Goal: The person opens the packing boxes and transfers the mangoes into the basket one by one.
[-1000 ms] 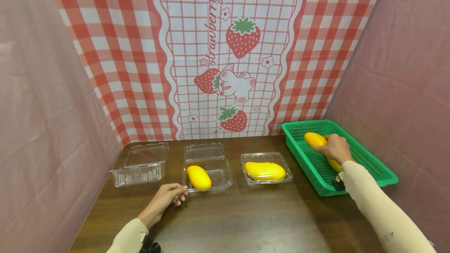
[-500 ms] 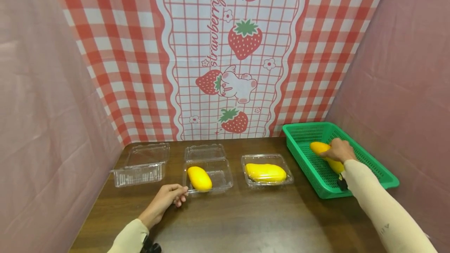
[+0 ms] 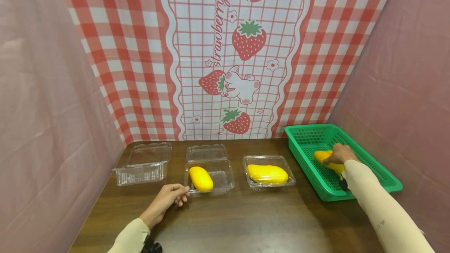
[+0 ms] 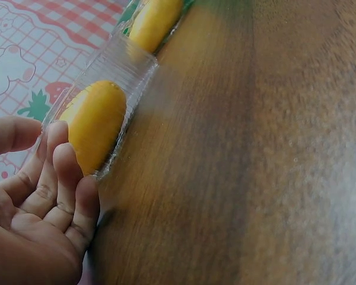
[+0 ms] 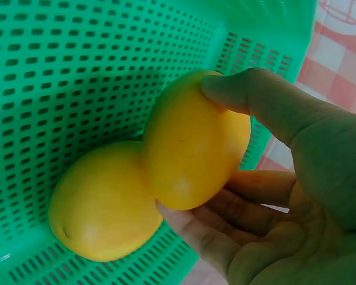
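Note:
My right hand [image 3: 343, 154] is inside the green basket [image 3: 306, 163], its thumb and fingers around a yellow mango [image 5: 193, 142]. Against that one lies a second mango [image 5: 104, 205] on the basket floor, partly covered by the hand in the head view. My left hand [image 3: 168, 199] pinches the near left corner of an open clear plastic clamshell container [image 3: 221, 179]. One mango [image 3: 201, 179] lies slantwise in the left part of this container, close to the fingertips; in the left wrist view the thumb and index finger meet at the container's edge.
Right of the open container stands a closed clamshell container [image 3: 247, 160] with yellow mango inside. Another open clamshell [image 3: 140, 173] sits at the far left of the wooden table [image 3: 225, 221]. A checked strawberry cloth [image 3: 140, 69] hangs behind, with pink cloth [image 3: 404, 100] at both sides.
My right hand has gone down deeper into the basket with the mango, beside the other one. The left hand has stayed at the container's corner. The head view has shifted slightly.

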